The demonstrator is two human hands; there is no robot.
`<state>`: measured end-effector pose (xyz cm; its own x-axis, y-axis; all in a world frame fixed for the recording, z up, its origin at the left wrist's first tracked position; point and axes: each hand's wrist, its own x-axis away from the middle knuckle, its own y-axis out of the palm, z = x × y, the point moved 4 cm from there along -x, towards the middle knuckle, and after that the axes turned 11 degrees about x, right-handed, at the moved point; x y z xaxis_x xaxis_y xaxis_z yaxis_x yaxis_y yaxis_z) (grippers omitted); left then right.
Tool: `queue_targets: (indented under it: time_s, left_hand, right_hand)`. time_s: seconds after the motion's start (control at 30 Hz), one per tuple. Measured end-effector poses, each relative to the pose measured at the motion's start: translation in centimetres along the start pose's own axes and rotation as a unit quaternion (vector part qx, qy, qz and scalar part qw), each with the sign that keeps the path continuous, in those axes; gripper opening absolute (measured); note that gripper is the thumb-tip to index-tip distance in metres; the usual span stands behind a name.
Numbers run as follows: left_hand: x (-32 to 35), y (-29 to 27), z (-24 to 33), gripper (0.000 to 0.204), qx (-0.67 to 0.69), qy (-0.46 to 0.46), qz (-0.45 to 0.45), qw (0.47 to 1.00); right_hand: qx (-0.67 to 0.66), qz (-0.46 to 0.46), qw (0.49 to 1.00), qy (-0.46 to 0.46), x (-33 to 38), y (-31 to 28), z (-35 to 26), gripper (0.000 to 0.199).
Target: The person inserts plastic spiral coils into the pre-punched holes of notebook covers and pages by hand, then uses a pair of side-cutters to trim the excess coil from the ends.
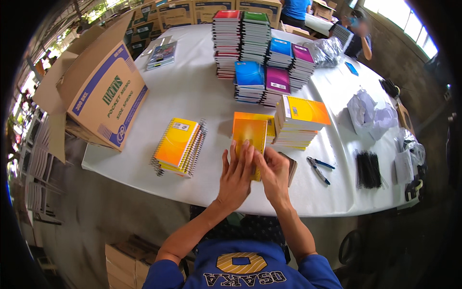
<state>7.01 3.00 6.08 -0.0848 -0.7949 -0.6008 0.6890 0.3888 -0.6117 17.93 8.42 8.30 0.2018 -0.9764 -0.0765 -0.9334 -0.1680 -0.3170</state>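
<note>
A small yellow-orange notebook point(251, 131) stands tilted at the table's front edge, between my hands. My left hand point(236, 173) lies against its cover with the fingers stretched out. My right hand point(273, 173) has its fingers bent around the lower right edge of the notebook; part of that grip is hidden. Behind it lies another orange-yellow notebook, partly covered. A tall stack of yellow notebooks point(301, 118) rises just to the right. At the left sits a smaller stack of yellow spiral notebooks point(179, 144), with dark coils along the sides.
An open cardboard box point(103, 96) stands at the left. Red, green, blue and purple notebook stacks point(255, 58) fill the back middle. To the right are pens point(319, 169), black spiral coils point(368, 169) and crumpled white plastic point(370, 115). Two other people are at the back right.
</note>
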Motion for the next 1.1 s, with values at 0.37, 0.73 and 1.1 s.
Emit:
queue_targets:
  time_s: [0.37,0.73,1.1]
  left_hand:
    - [3.7,-1.0,-7.4,0.065,0.492,-0.230,-0.255,0.800]
    - [1.3,2.2,1.5,0.072,-0.150,0.078,-0.183,0.969]
    - [0.3,2.0,1.7,0.069,-0.049,0.076,-0.215,0.972]
  right_hand:
    - [-0.094,-0.081,0.992,0.026,5.5,-0.5,9.9,0.012]
    - [0.107,-0.052,0.981,-0.154,5.1,-5.2,6.9,0.033]
    - [0.751,0.345,0.555,0.093,-2.0,-36.2,21.7,0.022]
